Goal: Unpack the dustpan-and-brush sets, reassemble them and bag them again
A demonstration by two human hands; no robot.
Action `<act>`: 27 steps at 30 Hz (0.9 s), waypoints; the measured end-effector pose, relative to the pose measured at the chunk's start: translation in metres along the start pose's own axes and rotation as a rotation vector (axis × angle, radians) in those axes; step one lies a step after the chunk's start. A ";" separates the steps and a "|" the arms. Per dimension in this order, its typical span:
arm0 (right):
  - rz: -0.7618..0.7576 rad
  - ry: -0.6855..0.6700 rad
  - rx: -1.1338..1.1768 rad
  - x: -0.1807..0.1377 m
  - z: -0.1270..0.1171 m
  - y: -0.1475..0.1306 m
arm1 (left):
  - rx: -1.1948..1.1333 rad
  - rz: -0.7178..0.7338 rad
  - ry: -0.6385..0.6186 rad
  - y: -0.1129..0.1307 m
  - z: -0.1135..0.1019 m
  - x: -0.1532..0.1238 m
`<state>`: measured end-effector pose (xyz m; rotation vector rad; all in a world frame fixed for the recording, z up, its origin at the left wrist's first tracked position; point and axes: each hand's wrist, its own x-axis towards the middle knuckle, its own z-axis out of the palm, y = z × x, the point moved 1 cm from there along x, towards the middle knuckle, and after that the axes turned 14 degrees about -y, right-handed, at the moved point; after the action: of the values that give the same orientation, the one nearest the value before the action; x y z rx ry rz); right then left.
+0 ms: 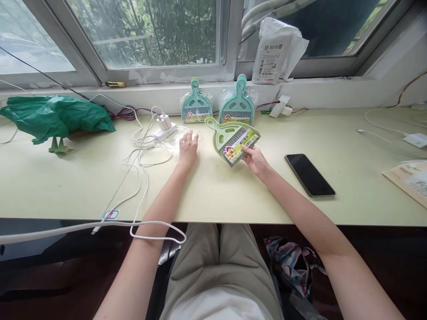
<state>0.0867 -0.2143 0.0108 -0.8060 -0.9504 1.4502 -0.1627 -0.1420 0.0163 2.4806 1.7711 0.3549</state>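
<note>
My right hand [256,162] grips a light green mini dustpan [220,138] by its wide edge, thumb on the front. The dustpan is tilted above the desk, its looped handle pointing to the upper left. A small brush with grey bristles [228,146] and a printed label card [246,143] lie in its pan. My left hand [188,149] rests palm down on the desk with its fingers spread, at the edge of a crumpled clear plastic bag [173,141]. Two upright stacks of teal dustpans, the left stack [195,100] and the right stack [237,103], lean on the sill in clear wrap.
White cables [138,164] run from a power strip [164,130] across my left forearm. A black phone [310,175] lies right of my right hand. A green plastic bag [56,116] sits at the left, and a white wrapped package [276,53] stands on the windowsill.
</note>
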 end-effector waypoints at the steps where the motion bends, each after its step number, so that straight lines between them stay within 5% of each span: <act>1: 0.001 0.000 0.003 0.000 0.000 0.001 | 0.003 -0.039 -0.018 0.002 -0.001 0.000; 5: -0.003 -0.010 0.009 0.001 -0.002 0.003 | -0.124 -0.106 -0.132 0.006 -0.002 0.002; 12: 0.031 0.012 -0.008 0.001 -0.003 0.005 | -0.581 0.121 -0.105 0.019 0.008 0.006; 18: 0.059 0.038 -0.005 0.002 -0.002 0.005 | -0.154 0.011 0.021 0.016 0.000 -0.001; 24: 0.111 0.013 -0.012 0.002 0.000 0.004 | -0.071 0.015 -0.236 0.008 0.007 -0.001; 27: 0.164 0.023 -0.003 0.002 -0.001 0.003 | 0.022 0.009 -0.268 0.012 0.004 -0.004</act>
<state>0.0860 -0.2124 0.0078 -0.9183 -0.8853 1.5772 -0.1520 -0.1490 0.0144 2.4159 1.6640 0.0010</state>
